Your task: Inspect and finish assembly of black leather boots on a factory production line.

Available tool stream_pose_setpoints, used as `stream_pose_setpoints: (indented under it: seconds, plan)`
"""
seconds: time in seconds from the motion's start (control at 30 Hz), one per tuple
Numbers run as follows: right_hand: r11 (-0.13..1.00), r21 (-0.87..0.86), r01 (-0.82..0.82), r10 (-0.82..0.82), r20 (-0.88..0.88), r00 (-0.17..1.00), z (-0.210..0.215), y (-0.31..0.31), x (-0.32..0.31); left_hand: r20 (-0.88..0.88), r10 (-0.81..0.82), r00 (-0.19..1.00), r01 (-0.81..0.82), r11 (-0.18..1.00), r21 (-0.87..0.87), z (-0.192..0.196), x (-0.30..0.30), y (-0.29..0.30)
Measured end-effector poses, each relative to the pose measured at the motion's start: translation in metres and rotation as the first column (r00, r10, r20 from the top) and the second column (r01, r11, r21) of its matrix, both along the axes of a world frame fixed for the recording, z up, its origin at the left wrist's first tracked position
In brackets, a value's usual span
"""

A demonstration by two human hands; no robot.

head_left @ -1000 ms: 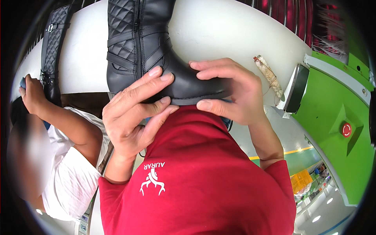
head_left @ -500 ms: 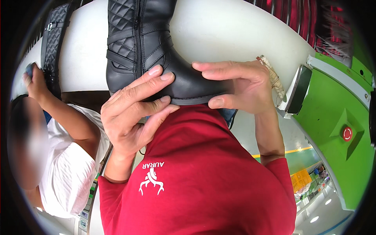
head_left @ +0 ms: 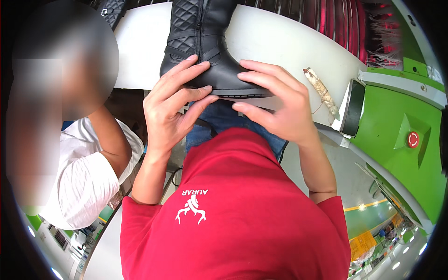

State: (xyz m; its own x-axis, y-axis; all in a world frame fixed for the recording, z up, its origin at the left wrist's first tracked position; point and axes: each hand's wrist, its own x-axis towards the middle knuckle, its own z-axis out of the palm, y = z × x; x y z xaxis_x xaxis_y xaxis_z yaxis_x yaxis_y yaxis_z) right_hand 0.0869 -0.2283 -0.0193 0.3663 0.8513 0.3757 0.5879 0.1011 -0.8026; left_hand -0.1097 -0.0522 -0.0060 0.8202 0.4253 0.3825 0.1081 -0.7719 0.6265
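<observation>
Boot (head_left: 221, 73) lies at the table's (head_left: 270, 37) near edge. Left hand (head_left: 165, 109) grasps its sole edge; right hand (head_left: 290, 103) spreads loosely about the toe, thumb clear. Apparent step: two-handed handling; firmer support calls for closing the right fingers.

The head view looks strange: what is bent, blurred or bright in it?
Head view: the white table bows along its far edge, and the corners go black; head view: the co-worker is partly blurred out, while the black quilted boot reads clearly with a soft sheen; head view: ceiling lights glare white at lower right.
</observation>
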Motion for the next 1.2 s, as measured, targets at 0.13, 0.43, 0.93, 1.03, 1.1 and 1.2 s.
stream_pose_setpoints:
  seconds: [0.13, 0.43, 0.93, 1.03, 1.1, 1.2]
  plan:
    - [0.993, -0.073, 0.097, -0.087, 0.122, 0.989, -0.002, 0.013, -0.014, 0.010, -0.004, 1.000, 0.004, 1.000, -0.028, 0.000, -0.002, 0.001]
    - [0.995, -0.053, 0.081, -0.071, 0.176, 0.982, -0.006, 0.021, -0.009, 0.023, -0.016, 1.000, 0.017, 0.999, -0.044, 0.002, 0.003, 0.005]
    - [0.988, -0.117, 0.102, -0.098, 0.040, 0.994, -0.022, 0.023, 0.002, 0.088, -0.049, 0.995, 0.042, 0.996, 0.079, 0.004, 0.008, 0.006]
    - [0.990, -0.058, 0.130, -0.135, -0.079, 0.988, -0.035, 0.016, 0.006, 0.253, 0.007, 0.968, -0.022, 0.998, 0.055, 0.022, 0.007, 0.002]
    - [0.990, -0.053, 0.133, -0.138, -0.102, 0.985, -0.037, 0.007, 0.012, 0.388, 0.210, 0.897, -0.198, 0.978, -0.071, 0.028, 0.004, 0.007]
    - [0.988, -0.080, 0.135, -0.140, -0.065, 0.988, -0.017, 0.002, 0.014, 0.331, 0.261, 0.907, -0.195, 0.956, -0.218, 0.010, -0.007, 0.035]
